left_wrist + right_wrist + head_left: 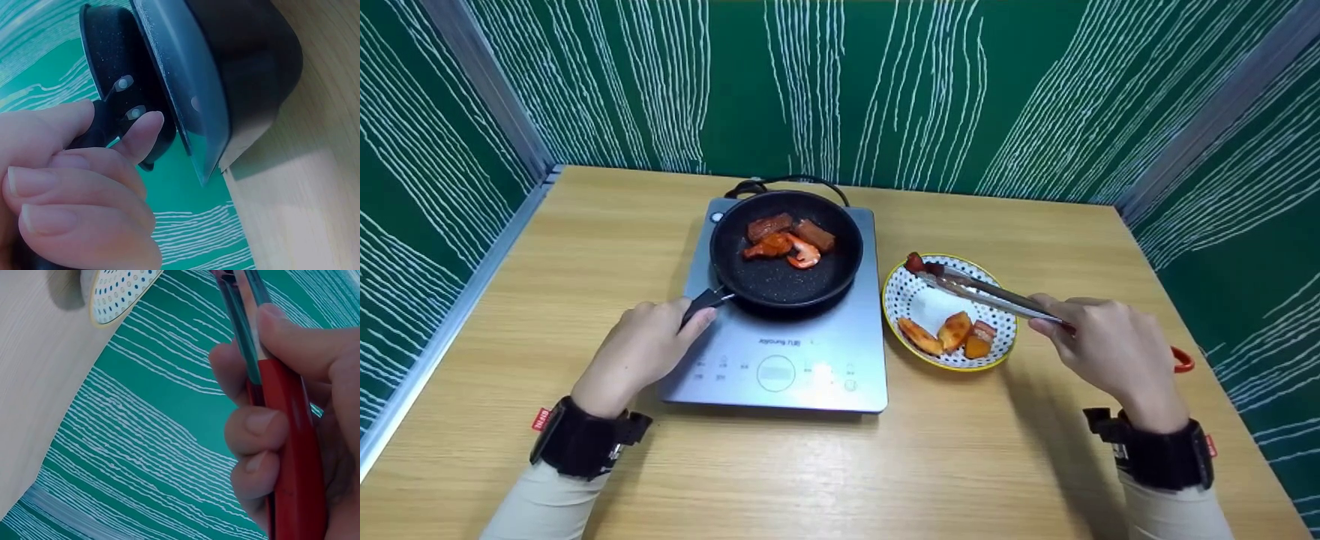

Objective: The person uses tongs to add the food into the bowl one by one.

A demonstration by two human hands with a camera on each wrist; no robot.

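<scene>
In the head view my left hand (641, 352) grips the black handle (705, 306) of a frying pan (780, 289) on a silver induction cooktop (780, 386). A pink shrimp (804, 253), an orange-red drumstick-like piece (767, 247) and two brown meat pieces (769, 226) lie in the pan. My right hand (1110, 345) holds metal tongs (997, 294) with red handles (289, 450), fingers wrapped round them in the right wrist view. The tong tips pinch a dark red food piece (915, 262) over the far left rim of a dotted plate (894, 300).
Near the plate's front lie several food pieces: a golden wedge (920, 335), a browned one (955, 331) and a layered chunk (979, 340). A black cord (802, 178) runs behind the cooktop. Green, white-lined panels (885, 90) enclose the wooden table (825, 472) at the back and sides.
</scene>
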